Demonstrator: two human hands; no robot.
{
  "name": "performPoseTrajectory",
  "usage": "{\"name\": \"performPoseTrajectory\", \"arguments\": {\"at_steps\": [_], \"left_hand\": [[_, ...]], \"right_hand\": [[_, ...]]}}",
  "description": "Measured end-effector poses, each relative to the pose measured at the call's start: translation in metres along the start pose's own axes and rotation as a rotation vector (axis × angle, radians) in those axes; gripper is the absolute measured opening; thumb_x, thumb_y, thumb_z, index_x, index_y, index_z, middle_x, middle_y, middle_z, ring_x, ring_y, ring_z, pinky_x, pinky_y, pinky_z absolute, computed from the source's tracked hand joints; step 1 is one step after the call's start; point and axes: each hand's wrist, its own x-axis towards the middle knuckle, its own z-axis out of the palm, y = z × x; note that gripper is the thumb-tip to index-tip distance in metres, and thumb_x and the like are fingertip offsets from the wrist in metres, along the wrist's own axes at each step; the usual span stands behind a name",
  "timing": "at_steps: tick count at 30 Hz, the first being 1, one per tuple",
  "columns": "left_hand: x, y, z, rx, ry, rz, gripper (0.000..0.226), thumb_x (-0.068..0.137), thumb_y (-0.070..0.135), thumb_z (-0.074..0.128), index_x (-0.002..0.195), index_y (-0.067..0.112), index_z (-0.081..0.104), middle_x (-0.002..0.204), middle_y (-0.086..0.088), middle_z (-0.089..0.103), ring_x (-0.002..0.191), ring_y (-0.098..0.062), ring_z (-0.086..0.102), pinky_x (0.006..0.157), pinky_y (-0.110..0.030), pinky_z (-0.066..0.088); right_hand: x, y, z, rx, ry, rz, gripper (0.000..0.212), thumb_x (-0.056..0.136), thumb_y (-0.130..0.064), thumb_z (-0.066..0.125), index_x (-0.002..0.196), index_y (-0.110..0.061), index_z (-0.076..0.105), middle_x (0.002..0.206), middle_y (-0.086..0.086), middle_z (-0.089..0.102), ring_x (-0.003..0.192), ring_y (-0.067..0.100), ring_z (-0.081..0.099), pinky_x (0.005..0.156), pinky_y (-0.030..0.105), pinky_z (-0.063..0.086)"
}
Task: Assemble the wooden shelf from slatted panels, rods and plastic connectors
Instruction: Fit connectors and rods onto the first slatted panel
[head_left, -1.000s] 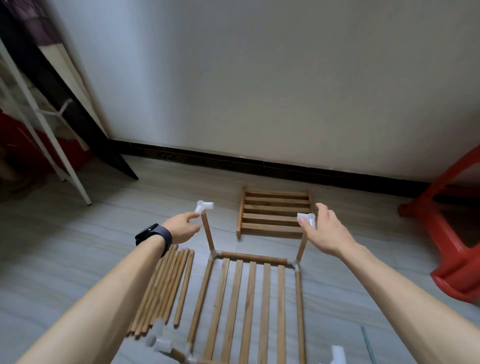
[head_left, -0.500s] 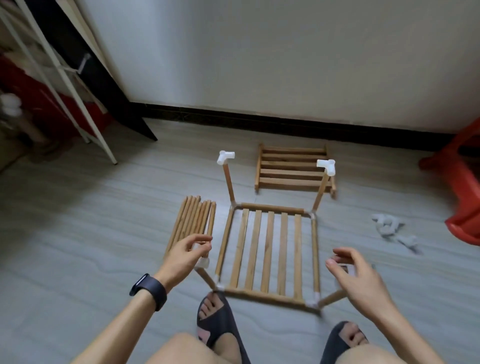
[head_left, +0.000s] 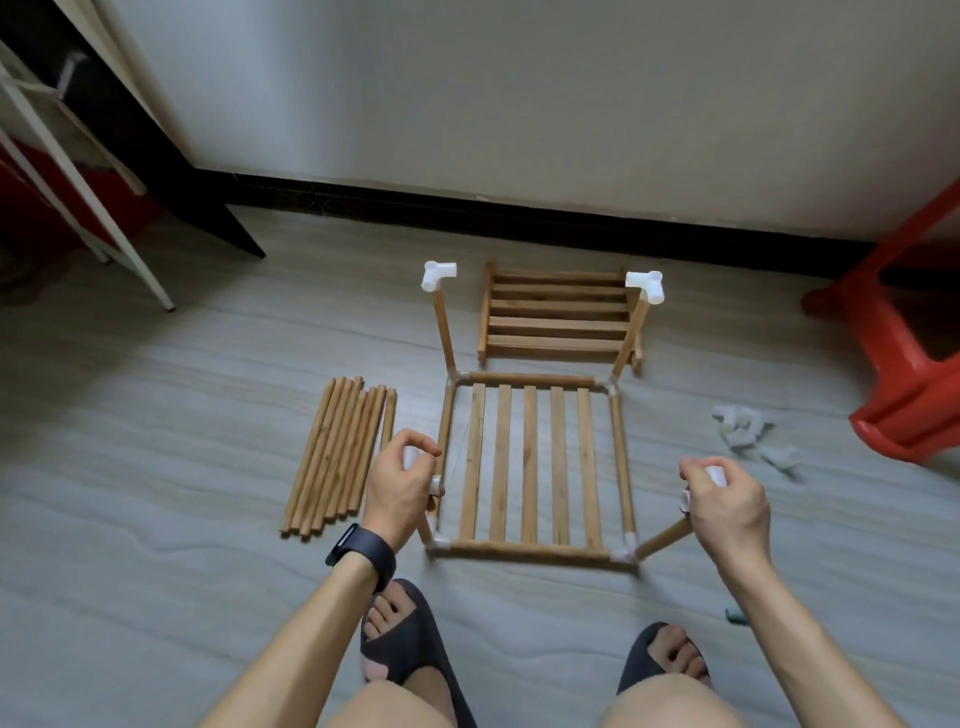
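Wooden, five-slatted, the panel (head_left: 530, 467) lies flat on the grey floor (head_left: 182, 415) in the head view, just ahead of the person's sandals (head_left: 410, 639). Round rods frame it, joined at the corners by white plastic. Four more rods rise from those corners. The far-left rod (head_left: 444, 332) and far-right rod (head_left: 630, 332) each carry a white elbow connector (head_left: 439, 275) on top, and both lean a little outward.

The left hand (head_left: 400, 491) has its fingers curled round the near-left connector (head_left: 435, 486), hiding most of the rod under it. The right hand (head_left: 727, 501) pinches the near-right connector (head_left: 714, 475) atop the splayed near-right rod (head_left: 665, 538). A dark watch (head_left: 361, 551) bands the left wrist.

A second panel (head_left: 558, 317) lies beyond, near the dark skirting. Spare rods (head_left: 337, 457) lie bundled side by side to the left. Loose connectors (head_left: 748, 434) sit heaped to the right, near a red plastic stool (head_left: 914, 353). A white rack leg (head_left: 78, 182) slants at far left.
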Motion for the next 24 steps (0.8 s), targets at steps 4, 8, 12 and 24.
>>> {"name": "performPoseTrajectory", "arguments": {"at_steps": [4,8,12,24], "left_hand": [[0.007,-0.008,-0.001,0.001,0.014,0.015,0.014,0.082,0.026,0.053,0.076,0.033,0.063,0.071,0.003,0.06,0.067,-0.024,0.058,0.066,-0.043,0.051],[0.005,-0.009,0.002,-0.015,0.03,0.026,0.015,0.088,0.021,0.054,0.078,0.029,0.062,0.074,0.001,0.061,0.071,-0.023,0.06,0.073,-0.046,0.053],[0.001,-0.009,0.004,-0.025,0.051,0.022,0.018,0.095,0.01,0.054,0.083,0.02,0.061,0.076,-0.003,0.06,0.067,-0.026,0.058,0.067,-0.046,0.053],[0.005,-0.008,-0.012,-0.222,-0.16,-0.064,0.024,0.099,0.032,0.057,0.114,0.013,0.061,0.1,-0.013,0.071,0.075,-0.014,0.068,0.063,-0.019,0.053]], "right_hand": [[0.001,0.002,0.006,0.004,0.01,-0.041,0.028,0.098,-0.027,0.058,0.08,-0.006,0.062,0.069,0.011,0.063,0.066,0.027,0.059,0.059,0.032,0.043],[0.003,0.007,0.0,-0.021,-0.057,-0.079,0.029,0.098,-0.027,0.058,0.079,-0.006,0.061,0.066,0.008,0.061,0.06,0.02,0.058,0.055,0.031,0.042],[0.004,0.011,-0.006,-0.055,-0.076,-0.09,0.028,0.098,-0.03,0.058,0.076,-0.012,0.062,0.068,0.008,0.064,0.067,0.025,0.063,0.061,0.035,0.045],[-0.018,-0.025,0.006,-0.495,0.174,-0.628,0.037,0.091,-0.042,0.051,0.114,-0.015,0.063,0.113,0.007,0.066,0.114,0.029,0.053,0.1,0.046,0.038]]}}
